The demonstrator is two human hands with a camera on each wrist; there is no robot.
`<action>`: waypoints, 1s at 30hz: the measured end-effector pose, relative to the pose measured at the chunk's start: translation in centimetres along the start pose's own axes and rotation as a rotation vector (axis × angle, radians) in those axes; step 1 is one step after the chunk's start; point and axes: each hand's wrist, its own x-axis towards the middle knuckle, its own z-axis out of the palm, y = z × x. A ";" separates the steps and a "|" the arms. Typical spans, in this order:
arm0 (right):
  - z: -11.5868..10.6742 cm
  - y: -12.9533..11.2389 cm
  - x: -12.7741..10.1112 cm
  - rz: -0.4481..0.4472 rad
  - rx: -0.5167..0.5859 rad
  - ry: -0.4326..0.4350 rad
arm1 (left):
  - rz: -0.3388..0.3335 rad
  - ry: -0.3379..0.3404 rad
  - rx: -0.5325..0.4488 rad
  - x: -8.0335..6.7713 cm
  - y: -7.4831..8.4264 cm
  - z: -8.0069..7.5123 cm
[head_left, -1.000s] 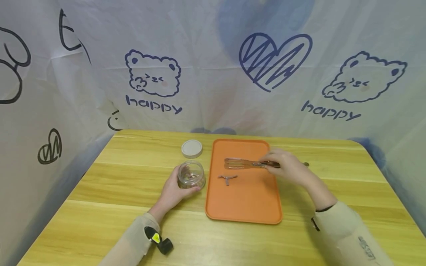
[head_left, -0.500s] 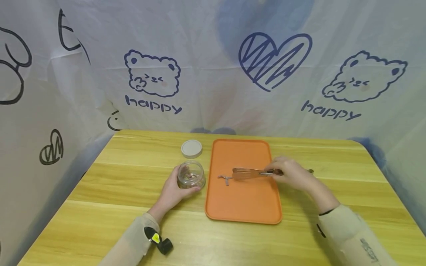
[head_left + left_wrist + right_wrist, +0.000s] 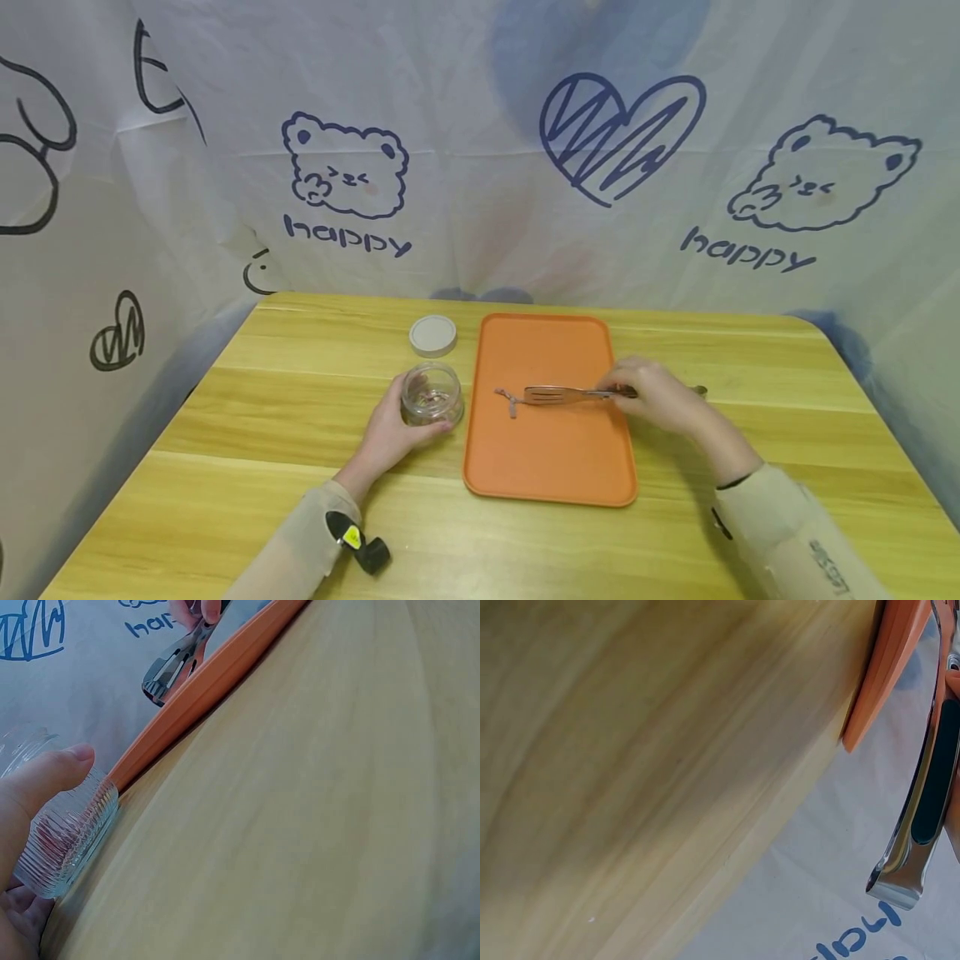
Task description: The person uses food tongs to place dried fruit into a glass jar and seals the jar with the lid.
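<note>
1. Down come the tongs point(image 3: 572, 395) since a second ago, tips now at the small strips point(image 3: 513, 410) on the orange tray point(image 3: 547, 458), toward the far edge of the counter point(image 3: 285, 483); contact unclear.
2. Right grip point(image 3: 654, 396) clamped on the tongs, left grip point(image 3: 393, 427) curled round the glass jar point(image 3: 435, 402): I'd keep tips low, squeeze lightly.
3. Pale lid point(image 3: 432, 335) lies nearer that edge; printed cloth point(image 3: 472, 125) hangs behind.

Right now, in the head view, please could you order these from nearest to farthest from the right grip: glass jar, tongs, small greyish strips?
1. Tongs: held in the right grip.
2. Small greyish strips: on the orange tray, by the tongs' tips.
3. Glass jar: left of the tray, in the left grip.
</note>
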 end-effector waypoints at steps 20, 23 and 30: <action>-1.4 -0.5 0.1 0.007 -0.009 0.062 | -0.013 0.003 0.009 0.0 0.0 0.0; -1.6 -0.7 0.1 0.006 -0.015 0.075 | -0.016 0.003 0.013 0.0 0.0 0.0; -2.0 -1.0 0.2 0.004 -0.036 0.101 | -0.013 0.006 0.018 0.1 0.0 0.0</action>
